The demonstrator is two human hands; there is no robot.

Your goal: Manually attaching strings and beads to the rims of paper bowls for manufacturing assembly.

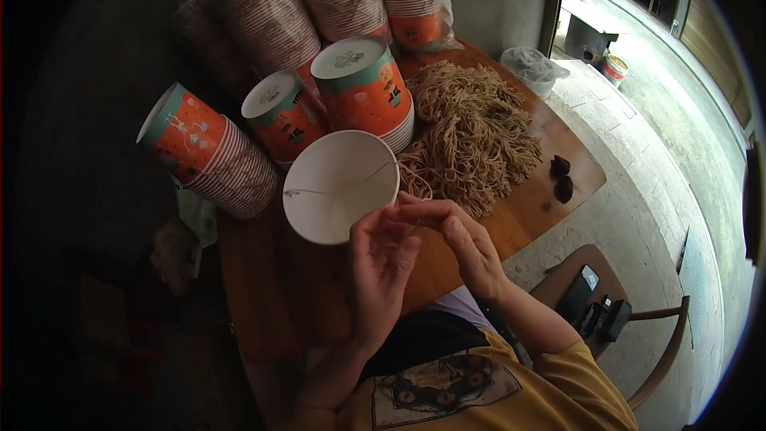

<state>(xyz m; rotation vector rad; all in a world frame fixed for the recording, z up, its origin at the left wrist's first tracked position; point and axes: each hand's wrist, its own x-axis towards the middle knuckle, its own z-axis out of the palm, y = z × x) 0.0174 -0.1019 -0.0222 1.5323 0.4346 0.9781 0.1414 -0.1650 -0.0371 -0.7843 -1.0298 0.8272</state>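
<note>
A left hand (379, 263) and a right hand (469, 249) are hovering close together beside a white cup (335, 207) on a table (291, 295), apparently working its string (306, 191), grip unclear, next likely needing a careful pinch.

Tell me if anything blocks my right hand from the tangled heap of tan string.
Nothing visible stands between the right hand and the tangled heap of tan string; its near edge lies just beyond the hand on the brown wooden tabletop. The round white paper bucket stands left of that path.
</note>
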